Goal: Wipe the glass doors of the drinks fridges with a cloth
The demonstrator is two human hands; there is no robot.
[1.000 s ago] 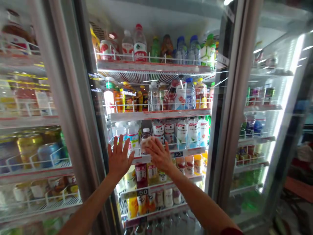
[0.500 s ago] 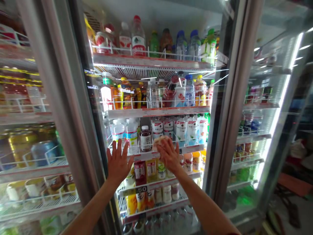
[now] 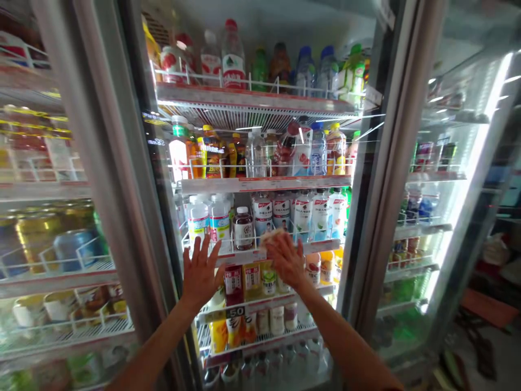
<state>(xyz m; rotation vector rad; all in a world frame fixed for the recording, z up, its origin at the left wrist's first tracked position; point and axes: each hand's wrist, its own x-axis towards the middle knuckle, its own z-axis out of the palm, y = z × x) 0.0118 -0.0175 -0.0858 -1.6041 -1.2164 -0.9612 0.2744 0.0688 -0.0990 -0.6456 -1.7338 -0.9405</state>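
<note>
In front of me is the glass door (image 3: 317,304) of a lit drinks fridge. My left hand (image 3: 200,276) is open, fingers spread, with its palm apparently flat on the glass at left of centre. My right hand (image 3: 286,262) presses a pale, crumpled cloth (image 3: 270,237) to the glass near the middle. Its fingers cover most of the cloth. Behind the glass, between the two hands, stands a dark bottle with a white cap (image 3: 243,231). White-labelled bottles (image 3: 303,214) stand to the right of it.
Wire-fronted shelves (image 3: 264,184) inside carry several rows of bottles. A thick metal door frame (image 3: 109,163) runs down the left and another frame (image 3: 386,179) down the right. Neighbouring fridge sections flank both. A reddish-brown stool or small table (image 3: 488,309) stands at the far right.
My right hand and the cloth have shifted slightly right across the glass. My left hand sits marginally further right, still spread. The whole view has moved a little.
</note>
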